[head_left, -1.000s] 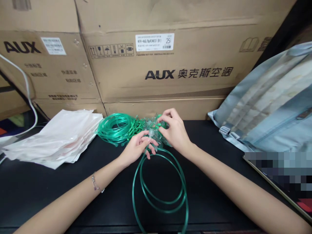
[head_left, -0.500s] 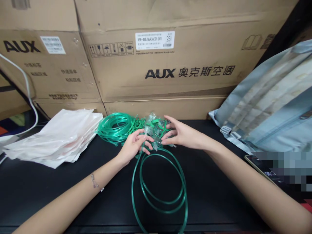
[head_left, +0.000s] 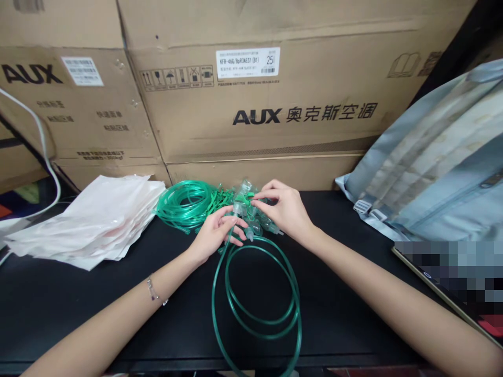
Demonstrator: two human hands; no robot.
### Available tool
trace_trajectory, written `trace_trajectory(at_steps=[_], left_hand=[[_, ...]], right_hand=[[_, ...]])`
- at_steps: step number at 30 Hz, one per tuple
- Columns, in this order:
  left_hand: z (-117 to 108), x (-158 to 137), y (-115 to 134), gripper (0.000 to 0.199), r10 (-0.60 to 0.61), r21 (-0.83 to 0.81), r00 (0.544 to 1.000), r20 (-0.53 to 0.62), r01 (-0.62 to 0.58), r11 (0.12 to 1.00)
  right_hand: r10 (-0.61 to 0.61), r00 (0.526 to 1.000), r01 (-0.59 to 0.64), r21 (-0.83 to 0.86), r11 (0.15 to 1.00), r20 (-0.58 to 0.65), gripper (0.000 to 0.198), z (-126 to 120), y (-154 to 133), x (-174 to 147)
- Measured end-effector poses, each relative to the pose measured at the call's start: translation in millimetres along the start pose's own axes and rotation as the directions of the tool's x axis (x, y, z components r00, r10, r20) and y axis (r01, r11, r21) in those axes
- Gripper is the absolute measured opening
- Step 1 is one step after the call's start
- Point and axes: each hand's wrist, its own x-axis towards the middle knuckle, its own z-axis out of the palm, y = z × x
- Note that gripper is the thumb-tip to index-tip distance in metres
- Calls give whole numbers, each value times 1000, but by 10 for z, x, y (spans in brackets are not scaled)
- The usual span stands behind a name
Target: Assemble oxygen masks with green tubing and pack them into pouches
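Note:
Clear plastic oxygen masks (head_left: 246, 187) with green straps lie bunched at the middle of the black table. My left hand (head_left: 214, 230) is closed at the thumb and index finger around the green tubing (head_left: 213, 298), just below a mask's connector; its other fingers are curled loosely. That tubing runs toward me in wide loops over the table. With thumb and fingertips, my right hand (head_left: 286, 209) pinches a green elastic strap (head_left: 244, 199) above the masks. Exactly which mask the strap belongs to is hard to make out.
Left of the masks sits a coil of green tubing (head_left: 184, 201). White plastic bags (head_left: 90, 214) are stacked farther left. A large cardboard box (head_left: 251, 141) stands across the back. To the right are a light blue backpack (head_left: 444, 157) and a phone (head_left: 428, 275).
My right hand has closed from spread fingers to a pinch on the green strap, turning and moving slightly left. My left hand has stayed in place on the tubing.

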Motion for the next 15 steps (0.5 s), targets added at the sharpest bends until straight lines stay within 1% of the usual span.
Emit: trace_trajectory(at_steps=[3, 5, 7, 9, 11, 13, 15], left_hand=[[-11, 12, -6, 33, 17, 28, 1000, 16, -17, 999], [-15, 16, -10, 34, 25, 42, 1000, 9, -25, 999], [-20, 15, -10, 34, 26, 50, 1000, 3, -26, 998], [-22, 12, -5, 33, 18, 46, 1000, -1, -18, 999], [-23, 9, 2, 32, 0, 32, 1000, -10, 1, 999], [-23, 8, 8, 31, -27, 8, 999, -20, 27, 1000], [-24, 8, 13, 29, -50, -23, 998, -33, 49, 999]], right_hand=[[85, 996, -86, 21, 996, 36, 14, 56, 22, 70], [121, 990, -127, 99, 987, 70, 23, 103, 30, 93], [128, 990, -139, 218, 966, 65, 25, 144, 36, 98], [129, 990, -141, 322, 936, 59, 19, 165, 42, 93], [132, 986, -163, 414, 896, 103, 14, 156, 49, 82], [133, 978, -196, 496, 846, 161, 20, 112, 53, 59], [130, 975, -210, 552, 807, 182, 28, 35, 50, 13]])
